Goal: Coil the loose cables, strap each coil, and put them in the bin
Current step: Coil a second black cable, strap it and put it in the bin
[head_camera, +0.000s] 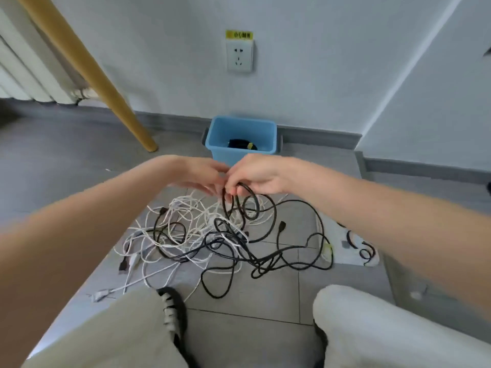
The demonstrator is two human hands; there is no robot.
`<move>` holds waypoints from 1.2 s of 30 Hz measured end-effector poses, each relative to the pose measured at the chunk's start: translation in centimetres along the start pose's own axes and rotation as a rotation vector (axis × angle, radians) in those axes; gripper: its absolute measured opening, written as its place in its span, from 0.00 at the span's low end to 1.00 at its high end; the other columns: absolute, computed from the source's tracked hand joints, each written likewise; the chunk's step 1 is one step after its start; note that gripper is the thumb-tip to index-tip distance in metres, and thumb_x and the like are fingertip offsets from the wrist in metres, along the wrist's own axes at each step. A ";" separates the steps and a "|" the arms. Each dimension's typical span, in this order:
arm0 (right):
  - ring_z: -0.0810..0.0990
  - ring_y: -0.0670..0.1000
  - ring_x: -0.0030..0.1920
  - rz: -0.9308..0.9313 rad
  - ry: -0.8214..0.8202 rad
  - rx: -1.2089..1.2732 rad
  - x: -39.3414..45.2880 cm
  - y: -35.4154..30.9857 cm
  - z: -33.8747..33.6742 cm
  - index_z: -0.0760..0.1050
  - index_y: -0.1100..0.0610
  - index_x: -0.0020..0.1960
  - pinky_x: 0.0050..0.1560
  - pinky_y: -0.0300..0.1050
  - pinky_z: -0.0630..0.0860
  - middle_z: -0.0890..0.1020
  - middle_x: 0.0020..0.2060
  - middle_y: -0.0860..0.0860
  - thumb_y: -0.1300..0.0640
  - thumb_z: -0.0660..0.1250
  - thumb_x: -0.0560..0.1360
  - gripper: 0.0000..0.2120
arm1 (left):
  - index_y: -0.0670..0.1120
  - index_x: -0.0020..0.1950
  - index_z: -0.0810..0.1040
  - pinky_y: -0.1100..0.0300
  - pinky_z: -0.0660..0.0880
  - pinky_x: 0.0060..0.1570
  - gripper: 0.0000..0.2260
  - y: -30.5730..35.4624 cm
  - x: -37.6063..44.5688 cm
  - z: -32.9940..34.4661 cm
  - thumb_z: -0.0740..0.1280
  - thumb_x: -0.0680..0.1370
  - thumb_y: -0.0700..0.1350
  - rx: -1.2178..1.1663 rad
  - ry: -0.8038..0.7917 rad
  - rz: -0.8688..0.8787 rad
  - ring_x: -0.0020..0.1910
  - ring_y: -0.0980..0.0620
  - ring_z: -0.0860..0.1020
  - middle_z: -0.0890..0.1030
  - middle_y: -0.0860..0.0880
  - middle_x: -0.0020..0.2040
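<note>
Cables (212, 240), black and white, lie tangled in 1 heap on the grey tile floor (239, 309) between my knees and the blue bin (240, 152). My right hand (261, 175) grips several small loops of a black cable (240, 201) above the far edge of the heap, fingers curled round them. My left hand (202, 176) is just beside it, fingers extended toward the loops; whether it holds any strand I cannot tell.

Risk, in my judgement: the tail of the black cable runs down through the white strands, so drawing in more length could drag the whole heap along or tighten a knot. A black plug (282, 226) lying free to the right could catch on a crossing strand. The loops held are small and uneven and may spring open before a strap goes on.

Straps (365, 251) appear to lie on a white mat (342, 235) to my right, well apart from my hands; reaching them means holding the coil with 1 hand.

The bin stands against the wall under a wall socket (239, 55), with 1 dark coil (240, 144) already inside. A wooden table leg (117, 102) slants down on the left, clear of the route. Nothing stands between the heap and the bin.
</note>
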State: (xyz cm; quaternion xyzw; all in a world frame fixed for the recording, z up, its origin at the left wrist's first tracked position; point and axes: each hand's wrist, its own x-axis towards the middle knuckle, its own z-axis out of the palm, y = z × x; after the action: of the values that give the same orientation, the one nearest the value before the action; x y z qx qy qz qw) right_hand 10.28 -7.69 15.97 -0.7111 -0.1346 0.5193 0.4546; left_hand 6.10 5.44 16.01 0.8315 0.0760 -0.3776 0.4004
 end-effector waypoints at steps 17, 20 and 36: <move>0.76 0.49 0.27 -0.342 0.435 -0.365 -14.8 -12.0 5.6 0.68 0.61 0.53 0.24 0.35 0.73 0.75 0.37 0.58 0.72 0.62 0.74 0.11 | 0.42 0.50 0.76 0.55 0.69 0.39 0.10 8.3 -16.5 -1.6 0.55 0.79 0.40 0.628 0.990 0.008 0.41 0.43 0.74 0.74 0.45 0.40; 0.78 0.50 0.29 -0.382 0.498 -0.406 -15.3 -11.8 5.7 0.72 0.63 0.51 0.25 0.35 0.74 0.77 0.38 0.58 0.70 0.62 0.76 0.06 | 0.43 0.48 0.73 0.55 0.69 0.39 0.09 8.2 -16.7 -1.6 0.54 0.79 0.40 0.652 0.998 -0.019 0.41 0.44 0.73 0.73 0.46 0.39; 0.80 0.54 0.30 -0.593 0.706 -0.016 -17.0 -13.1 4.6 0.69 0.61 0.38 0.36 0.44 0.82 0.78 0.33 0.58 0.60 0.57 0.80 0.12 | 0.39 0.49 0.73 0.62 0.71 0.29 0.09 8.7 -18.7 -0.1 0.53 0.80 0.40 -0.060 0.906 0.206 0.31 0.52 0.70 0.71 0.46 0.36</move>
State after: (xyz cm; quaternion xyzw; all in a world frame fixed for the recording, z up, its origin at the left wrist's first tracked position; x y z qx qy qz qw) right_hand 2.75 -9.40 36.50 -0.7787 -0.1736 0.0918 0.5959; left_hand -3.22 3.03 34.19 0.9038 0.1710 0.0676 0.3864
